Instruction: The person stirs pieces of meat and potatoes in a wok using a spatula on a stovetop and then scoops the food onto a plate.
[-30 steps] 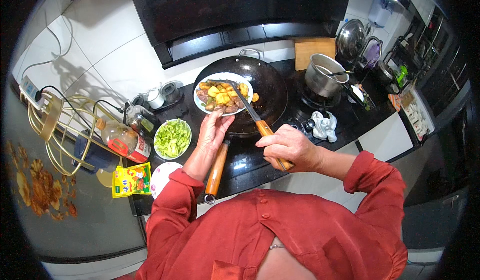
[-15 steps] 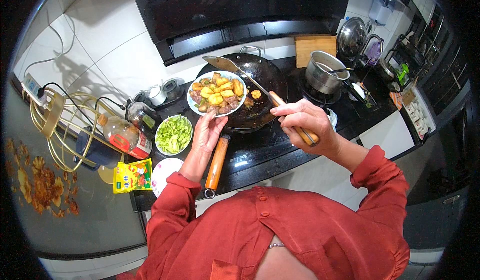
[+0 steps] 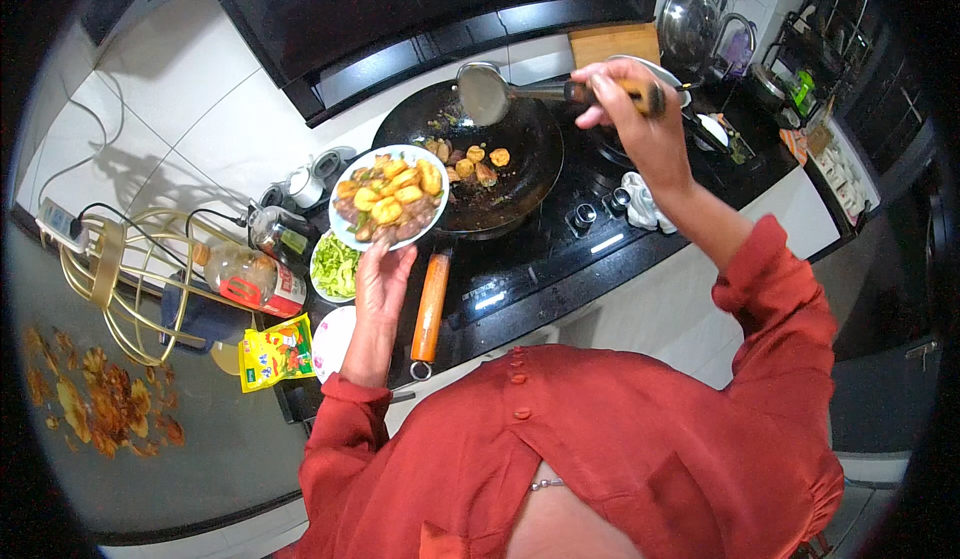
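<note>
My left hand (image 3: 382,281) grips the near edge of a pale plate (image 3: 340,225) heaped with golden fried chunks and brown pieces of meat (image 3: 388,197). It is held over the near left part of a black wok (image 3: 535,174), on the stove. Raised above the wok's right side, my right hand (image 3: 640,129) is closed round the wooden handle of a spatula (image 3: 483,94). The metal blade is over the wok's far side. Several food pieces (image 3: 465,162) lie inside the wok. Its orange wooden handle (image 3: 430,309) points toward me, beside my left wrist.
Left of the wok are a bowl of chopped greens (image 3: 337,267), a yellow packet (image 3: 277,352), a white plate (image 3: 332,341) and a bottle (image 3: 255,279). A gold wire rack (image 3: 105,259) stands farther left. A white cloth (image 3: 648,202) lies right of the wok; a cutting board (image 3: 612,44) leans behind.
My right hand has lifted the spatula and moved it away from me, over the wok's far side. The food plate has shifted left and nearer, and more pieces show in the wok.
</note>
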`<state>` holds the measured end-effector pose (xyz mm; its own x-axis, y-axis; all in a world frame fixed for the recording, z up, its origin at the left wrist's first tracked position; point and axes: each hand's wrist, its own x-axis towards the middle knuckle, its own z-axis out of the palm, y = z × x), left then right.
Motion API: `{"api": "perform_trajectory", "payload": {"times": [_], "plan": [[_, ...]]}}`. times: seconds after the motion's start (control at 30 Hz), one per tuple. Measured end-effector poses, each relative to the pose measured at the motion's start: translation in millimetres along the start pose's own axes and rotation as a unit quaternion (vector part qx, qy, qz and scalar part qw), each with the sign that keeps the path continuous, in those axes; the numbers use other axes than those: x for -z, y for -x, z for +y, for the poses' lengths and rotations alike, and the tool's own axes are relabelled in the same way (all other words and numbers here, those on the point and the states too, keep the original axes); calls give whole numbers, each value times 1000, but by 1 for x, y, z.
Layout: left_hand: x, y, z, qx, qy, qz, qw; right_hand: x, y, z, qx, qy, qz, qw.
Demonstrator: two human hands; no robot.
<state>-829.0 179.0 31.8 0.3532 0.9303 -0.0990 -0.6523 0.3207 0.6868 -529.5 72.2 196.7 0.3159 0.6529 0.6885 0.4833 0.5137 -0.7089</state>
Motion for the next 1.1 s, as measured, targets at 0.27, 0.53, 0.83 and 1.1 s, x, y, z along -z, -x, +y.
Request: {"api": "perform_trajectory", "payload": {"times": [0.27, 0.53, 0.83, 1.1], "plan": [[23, 54, 11, -8, -21, 49, 999, 49, -52, 96, -269, 57, 32, 961], [26, 83, 6, -6, -12, 95, 995, -10, 16, 166, -457, -260, 72, 848], [21, 73, 6, 6, -16, 84, 996, -39, 30, 144, -399, -330, 133, 845], [11, 50, 3, 13, -23, 40, 999, 5, -9, 94, -334, -297, 91, 890]]}}
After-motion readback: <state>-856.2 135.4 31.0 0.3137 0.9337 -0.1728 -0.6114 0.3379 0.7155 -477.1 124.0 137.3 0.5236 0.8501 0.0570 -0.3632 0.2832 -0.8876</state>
